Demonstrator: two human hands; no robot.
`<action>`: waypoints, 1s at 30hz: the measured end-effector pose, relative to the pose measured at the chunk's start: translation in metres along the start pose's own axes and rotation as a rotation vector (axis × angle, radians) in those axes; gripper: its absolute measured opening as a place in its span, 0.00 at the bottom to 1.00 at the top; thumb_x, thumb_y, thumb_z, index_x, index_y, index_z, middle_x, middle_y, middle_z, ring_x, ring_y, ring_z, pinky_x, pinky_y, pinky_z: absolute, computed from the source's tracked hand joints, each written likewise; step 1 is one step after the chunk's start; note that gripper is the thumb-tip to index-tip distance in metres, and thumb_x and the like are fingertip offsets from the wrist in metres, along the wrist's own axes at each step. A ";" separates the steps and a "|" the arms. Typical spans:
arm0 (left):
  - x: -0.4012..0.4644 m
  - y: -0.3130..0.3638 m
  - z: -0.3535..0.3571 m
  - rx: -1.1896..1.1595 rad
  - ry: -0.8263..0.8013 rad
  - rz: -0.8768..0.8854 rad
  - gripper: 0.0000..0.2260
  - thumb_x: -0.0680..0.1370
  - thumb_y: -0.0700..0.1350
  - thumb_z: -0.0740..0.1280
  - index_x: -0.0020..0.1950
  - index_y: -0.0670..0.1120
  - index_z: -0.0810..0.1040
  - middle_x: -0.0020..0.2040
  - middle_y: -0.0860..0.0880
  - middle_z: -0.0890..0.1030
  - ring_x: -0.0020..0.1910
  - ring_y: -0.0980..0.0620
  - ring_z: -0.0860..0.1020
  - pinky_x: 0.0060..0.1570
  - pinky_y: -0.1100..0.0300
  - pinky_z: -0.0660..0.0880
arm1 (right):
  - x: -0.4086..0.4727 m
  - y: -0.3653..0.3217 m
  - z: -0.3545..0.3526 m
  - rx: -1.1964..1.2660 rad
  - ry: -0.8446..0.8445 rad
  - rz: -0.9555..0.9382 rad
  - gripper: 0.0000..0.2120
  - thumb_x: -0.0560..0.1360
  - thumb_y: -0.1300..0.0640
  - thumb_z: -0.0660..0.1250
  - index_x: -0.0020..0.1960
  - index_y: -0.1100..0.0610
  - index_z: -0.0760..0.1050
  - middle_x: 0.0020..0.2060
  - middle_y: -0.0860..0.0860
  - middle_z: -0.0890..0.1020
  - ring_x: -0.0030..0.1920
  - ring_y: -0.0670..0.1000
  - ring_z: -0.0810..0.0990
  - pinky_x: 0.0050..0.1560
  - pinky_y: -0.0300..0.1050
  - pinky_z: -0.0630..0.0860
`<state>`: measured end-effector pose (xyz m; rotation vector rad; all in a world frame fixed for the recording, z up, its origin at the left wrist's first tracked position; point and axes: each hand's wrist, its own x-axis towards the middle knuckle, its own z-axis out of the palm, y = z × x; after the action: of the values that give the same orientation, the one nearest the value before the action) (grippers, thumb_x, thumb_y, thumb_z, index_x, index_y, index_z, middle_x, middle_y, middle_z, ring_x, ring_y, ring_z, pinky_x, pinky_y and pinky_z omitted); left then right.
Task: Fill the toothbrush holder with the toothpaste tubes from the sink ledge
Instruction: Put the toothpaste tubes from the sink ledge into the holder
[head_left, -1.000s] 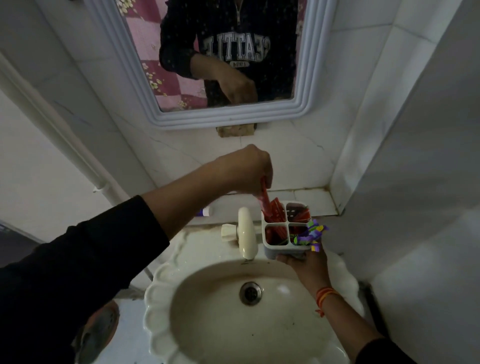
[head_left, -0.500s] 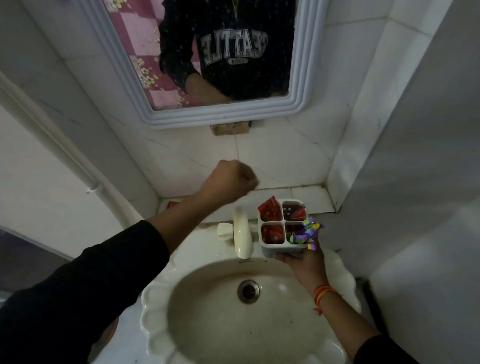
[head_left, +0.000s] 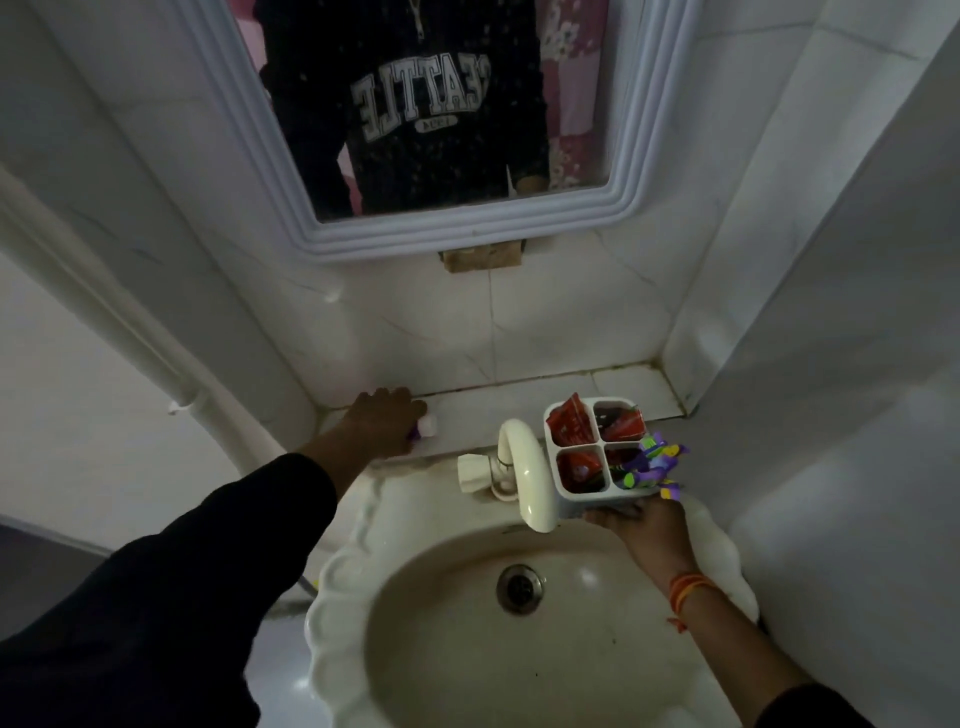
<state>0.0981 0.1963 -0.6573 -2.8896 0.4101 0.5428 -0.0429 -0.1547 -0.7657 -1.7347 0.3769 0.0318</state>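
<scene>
**Hands at the tap**

Left of the tap (head_left: 524, 473), our left hand (head_left: 382, 418) closes over a toothpaste tube (head_left: 426, 427) on the ledge (head_left: 519, 402). Our right hand (head_left: 647, 525) grips the holder (head_left: 592, 452) just right of the tap, red tubes (head_left: 571, 427) inside.

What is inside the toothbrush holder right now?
The toothbrush holder has four compartments. Three hold red toothpaste tubes; the near-right one holds purple and green packets, with some red beneath them. Their lower ends are hidden by the walls.
</scene>
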 end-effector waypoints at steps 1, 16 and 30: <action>-0.002 0.002 -0.006 -0.072 -0.013 0.019 0.26 0.76 0.55 0.68 0.72 0.50 0.67 0.63 0.43 0.72 0.57 0.40 0.78 0.56 0.49 0.77 | 0.001 0.005 0.001 0.001 0.015 0.009 0.45 0.49 0.41 0.87 0.62 0.56 0.80 0.57 0.53 0.86 0.60 0.55 0.84 0.61 0.64 0.80; -0.062 0.128 -0.194 0.200 0.012 0.440 0.25 0.76 0.44 0.72 0.73 0.54 0.74 0.61 0.49 0.82 0.57 0.50 0.80 0.51 0.57 0.76 | -0.018 -0.034 0.012 -0.049 0.060 -0.001 0.28 0.62 0.73 0.82 0.61 0.68 0.80 0.52 0.57 0.85 0.41 0.25 0.79 0.42 0.21 0.76; -0.075 0.191 -0.199 0.269 0.237 0.394 0.15 0.73 0.51 0.76 0.55 0.44 0.80 0.38 0.51 0.70 0.37 0.50 0.78 0.38 0.56 0.80 | -0.013 -0.026 0.004 -0.060 0.004 -0.107 0.38 0.60 0.69 0.84 0.66 0.57 0.74 0.56 0.45 0.84 0.54 0.30 0.80 0.55 0.35 0.79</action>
<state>0.0393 -0.0103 -0.4685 -2.6233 1.0164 0.1735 -0.0471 -0.1440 -0.7387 -1.8125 0.2878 -0.0376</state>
